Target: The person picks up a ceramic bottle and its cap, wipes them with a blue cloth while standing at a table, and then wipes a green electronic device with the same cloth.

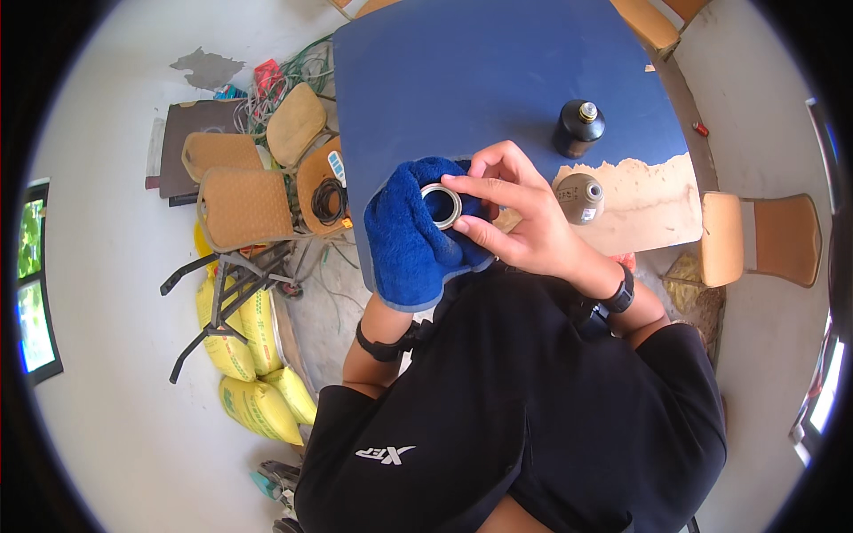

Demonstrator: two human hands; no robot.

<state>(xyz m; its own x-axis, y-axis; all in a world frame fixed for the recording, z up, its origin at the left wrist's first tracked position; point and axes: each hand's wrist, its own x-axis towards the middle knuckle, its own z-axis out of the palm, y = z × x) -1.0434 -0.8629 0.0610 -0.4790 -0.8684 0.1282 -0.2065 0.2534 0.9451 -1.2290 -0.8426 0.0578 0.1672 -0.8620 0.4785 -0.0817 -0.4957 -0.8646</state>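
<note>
A blue towel (pixel 406 233) with a grey edge drapes over my left hand, which is hidden beneath it; only the wrist with a black band shows. Against the towel lies a silver-coloured metal ring (pixel 457 216) with a dark opening. My right hand (pixel 526 213) grips this ring at its right side between thumb and index finger, the other fingers raised or bent over the towel. To the right of that hand, a grey-brown bottle (pixel 573 200) stands on the table, and a dark glossy bottle (pixel 578 136) with a metallic top is farther back.
The blue-topped table (pixel 466 73) has a torn, bare wood-coloured patch (pixel 646 200) at its right corner. Chairs (pixel 243 203) crowd the left, one bearing a coiled black cable (pixel 329 201) and a power strip (pixel 337 168). Yellow sacks (pixel 260 406) lie below them. Another chair (pixel 723 240) is at right.
</note>
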